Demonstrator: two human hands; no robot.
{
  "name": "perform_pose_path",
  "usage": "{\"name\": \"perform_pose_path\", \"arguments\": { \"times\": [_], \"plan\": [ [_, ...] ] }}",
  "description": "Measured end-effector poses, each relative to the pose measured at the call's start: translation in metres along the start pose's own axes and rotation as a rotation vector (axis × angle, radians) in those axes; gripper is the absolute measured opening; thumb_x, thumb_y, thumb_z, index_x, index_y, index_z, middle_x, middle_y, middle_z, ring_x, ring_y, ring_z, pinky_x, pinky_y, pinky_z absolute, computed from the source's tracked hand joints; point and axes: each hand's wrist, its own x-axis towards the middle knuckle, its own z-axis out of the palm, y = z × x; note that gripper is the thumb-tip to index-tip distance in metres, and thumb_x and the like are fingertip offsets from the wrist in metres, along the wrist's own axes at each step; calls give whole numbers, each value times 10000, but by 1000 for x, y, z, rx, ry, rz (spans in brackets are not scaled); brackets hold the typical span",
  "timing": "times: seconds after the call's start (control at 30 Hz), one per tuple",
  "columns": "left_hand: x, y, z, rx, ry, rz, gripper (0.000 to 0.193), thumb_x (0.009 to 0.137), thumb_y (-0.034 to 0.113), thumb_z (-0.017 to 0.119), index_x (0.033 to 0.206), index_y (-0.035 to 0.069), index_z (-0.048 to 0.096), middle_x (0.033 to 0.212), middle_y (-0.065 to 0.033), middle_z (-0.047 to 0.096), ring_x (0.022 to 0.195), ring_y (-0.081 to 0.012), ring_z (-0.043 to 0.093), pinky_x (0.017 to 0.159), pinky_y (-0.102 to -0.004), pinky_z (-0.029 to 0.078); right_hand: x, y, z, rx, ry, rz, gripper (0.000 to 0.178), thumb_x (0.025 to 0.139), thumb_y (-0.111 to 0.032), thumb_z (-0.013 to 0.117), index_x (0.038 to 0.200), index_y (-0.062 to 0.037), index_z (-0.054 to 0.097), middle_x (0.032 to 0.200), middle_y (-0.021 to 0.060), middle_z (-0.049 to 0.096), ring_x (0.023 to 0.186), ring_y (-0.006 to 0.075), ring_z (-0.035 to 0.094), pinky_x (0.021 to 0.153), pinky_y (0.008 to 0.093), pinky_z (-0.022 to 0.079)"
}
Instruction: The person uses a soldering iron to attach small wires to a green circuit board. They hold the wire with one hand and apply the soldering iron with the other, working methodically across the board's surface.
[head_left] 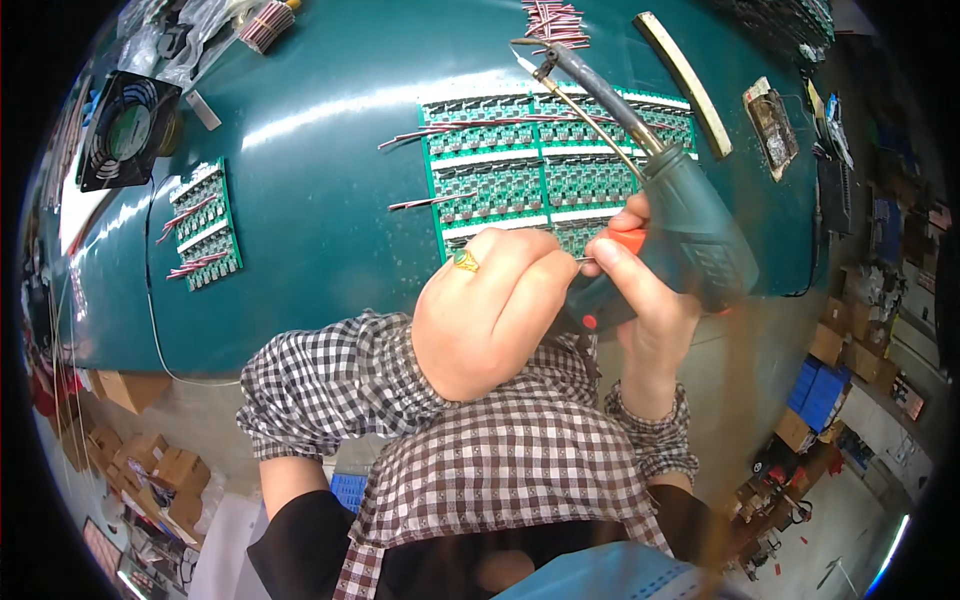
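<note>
A dark green soldering gun (700,222) with an orange trigger (629,240) is tilted, its metal tip and thin feed tube pointing up and left over the circuit boards. My right hand (652,290) is closed on the gun around the trigger, thumb across it. My left hand (495,300), wearing a ring, is pinched against the gun's side, and a short bit of thin silvery wire (584,260) shows between the two hands. My left fingertips are mostly hidden. Beneath the gun lies a panel of green circuit boards (490,180), with red, white and black wires (425,204) across some rows.
On the green table (310,220) a smaller board panel (205,225) lies left, near a black fan (128,130). A wire bundle (555,22) lies at the back. A curved pale strip (685,80) and a worn tray (770,128) lie to the right.
</note>
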Motion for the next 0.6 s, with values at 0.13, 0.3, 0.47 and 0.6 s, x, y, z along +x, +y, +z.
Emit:
{"name": "perform_pose_path", "arguments": {
  "times": [0.13, 0.3, 0.47, 0.6],
  "plan": [
    [-2, -4, -1, -95, -51, -70, 250, 650, -83, 707, 851, 13, 593, 835, -97, 608, 729, -229, 614, 623, -292, 499, -1, 10, -2, -13, 15, -74, 399, 762, 58, 689, 1134, 42, 547, 952, 113, 599, 788, 169, 638, 692, 292, 556],
    [6, -4, -16, -611, -271, -604, 132, 816, -8, 681, 903, -8, 582, 842, -42, 597, 753, -97, 585, 641, -225, 487, -2, 13, -6, -85, -33, -99, 392, 774, 46, 699, 1140, 31, 560, 968, 106, 622, 819, 149, 644, 717, 284, 543],
    [4, -20, -11, -1034, -360, -877, 126, 860, 19, 665, 941, -13, 575, 857, -29, 598, 765, -59, 577, 674, -199, 490, -3, 20, -10, -123, -79, -145, 387, 792, 52, 676, 1156, 27, 548, 986, 102, 616, 847, 171, 657, 725, 293, 544],
    [3, -22, -6, -955, -331, -843, 144, 856, 17, 667, 966, -18, 580, 887, -33, 604, 778, -63, 584, 690, -194, 489, -2, 24, -9, -84, -95, -215, 381, 806, 72, 642, 1169, 30, 535, 999, 121, 609, 875, 207, 663, 725, 308, 552]
  ]
}}
